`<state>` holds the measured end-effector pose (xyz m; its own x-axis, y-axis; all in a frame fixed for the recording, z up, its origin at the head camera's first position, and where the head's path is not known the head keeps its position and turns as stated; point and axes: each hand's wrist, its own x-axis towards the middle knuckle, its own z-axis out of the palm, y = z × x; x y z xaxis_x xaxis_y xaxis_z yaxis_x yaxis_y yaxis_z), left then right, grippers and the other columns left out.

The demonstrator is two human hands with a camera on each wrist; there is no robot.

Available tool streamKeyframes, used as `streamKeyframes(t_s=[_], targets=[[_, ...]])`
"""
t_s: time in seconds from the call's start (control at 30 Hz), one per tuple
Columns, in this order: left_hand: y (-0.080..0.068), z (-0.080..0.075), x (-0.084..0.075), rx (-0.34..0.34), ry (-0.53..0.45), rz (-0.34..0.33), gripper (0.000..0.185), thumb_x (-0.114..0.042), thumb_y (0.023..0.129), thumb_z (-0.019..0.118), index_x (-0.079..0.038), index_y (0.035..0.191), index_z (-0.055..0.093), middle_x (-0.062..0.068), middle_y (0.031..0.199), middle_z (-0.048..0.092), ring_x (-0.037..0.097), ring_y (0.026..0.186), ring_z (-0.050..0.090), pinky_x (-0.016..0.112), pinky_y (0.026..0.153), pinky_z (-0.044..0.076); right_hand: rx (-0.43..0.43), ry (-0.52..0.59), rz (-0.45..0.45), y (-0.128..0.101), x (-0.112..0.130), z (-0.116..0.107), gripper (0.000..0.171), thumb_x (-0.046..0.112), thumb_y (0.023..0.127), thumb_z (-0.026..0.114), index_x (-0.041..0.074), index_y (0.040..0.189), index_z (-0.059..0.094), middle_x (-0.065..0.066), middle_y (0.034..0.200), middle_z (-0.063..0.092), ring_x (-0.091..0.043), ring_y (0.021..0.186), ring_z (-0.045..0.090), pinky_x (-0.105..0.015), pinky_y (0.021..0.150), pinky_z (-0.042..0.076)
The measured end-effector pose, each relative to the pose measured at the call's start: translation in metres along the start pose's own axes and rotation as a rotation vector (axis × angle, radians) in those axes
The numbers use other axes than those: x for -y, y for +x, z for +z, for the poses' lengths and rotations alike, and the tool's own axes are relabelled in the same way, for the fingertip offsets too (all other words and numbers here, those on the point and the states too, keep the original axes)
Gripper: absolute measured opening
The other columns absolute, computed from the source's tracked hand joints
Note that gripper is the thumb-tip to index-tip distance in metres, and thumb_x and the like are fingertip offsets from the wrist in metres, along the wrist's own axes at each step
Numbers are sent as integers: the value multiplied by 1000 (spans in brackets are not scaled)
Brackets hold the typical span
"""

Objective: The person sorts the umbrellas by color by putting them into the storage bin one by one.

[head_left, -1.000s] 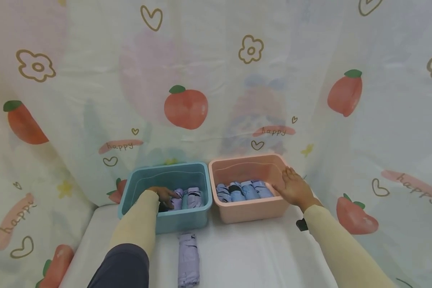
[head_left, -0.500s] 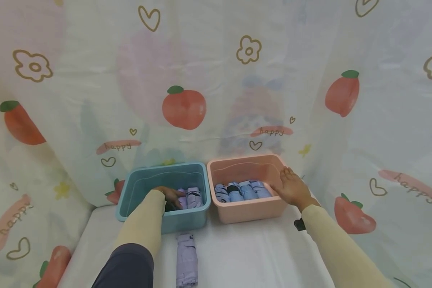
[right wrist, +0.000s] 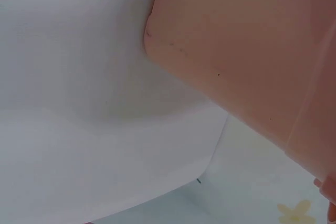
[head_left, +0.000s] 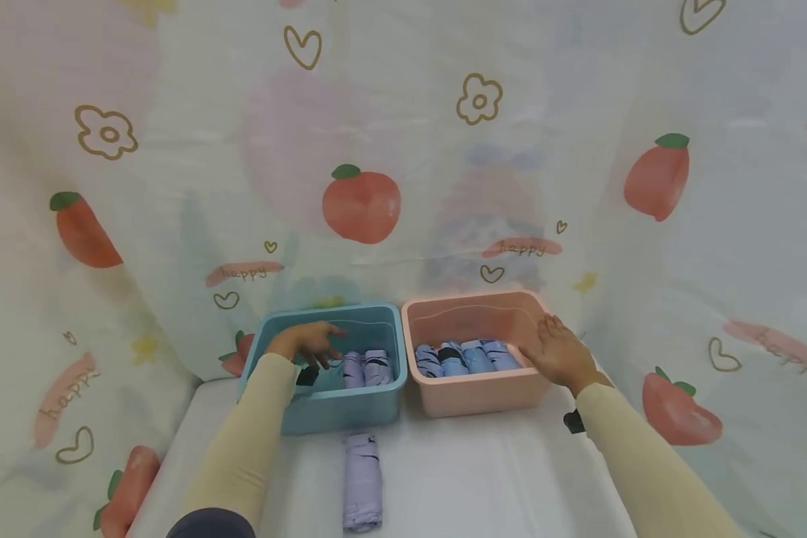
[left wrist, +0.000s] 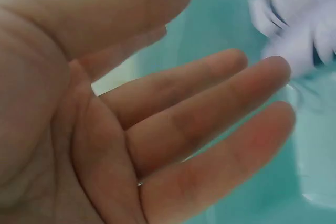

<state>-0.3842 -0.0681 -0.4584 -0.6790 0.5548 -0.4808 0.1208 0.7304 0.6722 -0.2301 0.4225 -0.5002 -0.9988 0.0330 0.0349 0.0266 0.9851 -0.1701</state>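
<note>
A blue tub [head_left: 336, 407] and a pink tub [head_left: 474, 392] stand side by side at the back of a white table. My left hand [head_left: 305, 342] hovers over the blue tub with fingers spread and nothing in it; the left wrist view shows its bare palm [left wrist: 105, 129] above the teal floor. Two folded lilac umbrellas [head_left: 366, 368] lie in the blue tub to the right of that hand. My right hand [head_left: 560, 353] lies flat on the pink tub's right rim. Several folded blue umbrellas [head_left: 464, 358] fill the pink tub. The right wrist view shows only the pink tub's outer wall [right wrist: 252, 66].
One more folded lilac umbrella [head_left: 363, 482] lies on the table in front of the blue tub. A printed curtain [head_left: 403, 149] with peaches and hearts closes in the back and both sides. A small black object [head_left: 574, 422] sits by my right forearm.
My left hand has lifted out from beside the lilac umbrellas and now hovers, fingers spread, above the blue tub. The right hand has stayed on the pink tub's rim.
</note>
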Motion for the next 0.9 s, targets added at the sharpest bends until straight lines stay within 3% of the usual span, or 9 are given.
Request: streamKeyframes(t_s=[0.17,0.33,0.47,0.57,0.63,0.73,0.9], targets=[[-48,20,-14,-126,-6,176,57,-16,96,64,-14,148,43,12,112,67,28,86,68,41,71,57,7,1,-13,0,-2,-3,100,68,96,20,-19,146,16,-34,154,10,-48,142,5,-55,114,6],[-86,52,-4,-157,-37,319,53,-21,95,66,-16,144,49,8,111,67,24,95,66,39,75,55,15,25,-13,1,-1,-3,101,69,95,22,-18,146,16,-35,153,10,-49,142,5,-57,113,5],[-108,76,9,-222,-86,443,50,-22,94,68,-13,141,54,9,114,67,22,101,65,37,83,53,14,28,-13,1,-3,-1,102,70,95,22,-18,146,14,-36,153,8,-50,142,4,-58,113,5],[-114,98,20,-196,-187,525,49,-17,93,67,-7,139,54,15,116,66,27,106,64,37,87,52,12,31,-14,1,-5,-1,103,70,95,23,-19,146,14,-36,153,8,-50,141,4,-59,112,5],[-115,114,28,-150,-242,524,47,-16,94,67,-5,138,56,17,118,65,30,107,63,35,86,52,13,36,-20,1,-5,-1,102,69,95,24,-19,145,15,-37,153,8,-50,141,4,-59,112,5],[-114,139,43,-125,-240,436,42,-18,94,67,-6,134,60,15,116,66,26,104,64,33,80,54,22,38,-38,1,-3,-3,100,67,97,26,-21,144,15,-37,152,8,-51,141,4,-58,112,5],[-107,174,68,-221,-115,307,36,-18,91,69,-7,125,66,8,108,69,17,93,64,33,72,53,35,31,-50,1,0,-6,101,67,97,24,-22,144,14,-38,152,7,-50,141,3,-58,112,5]])
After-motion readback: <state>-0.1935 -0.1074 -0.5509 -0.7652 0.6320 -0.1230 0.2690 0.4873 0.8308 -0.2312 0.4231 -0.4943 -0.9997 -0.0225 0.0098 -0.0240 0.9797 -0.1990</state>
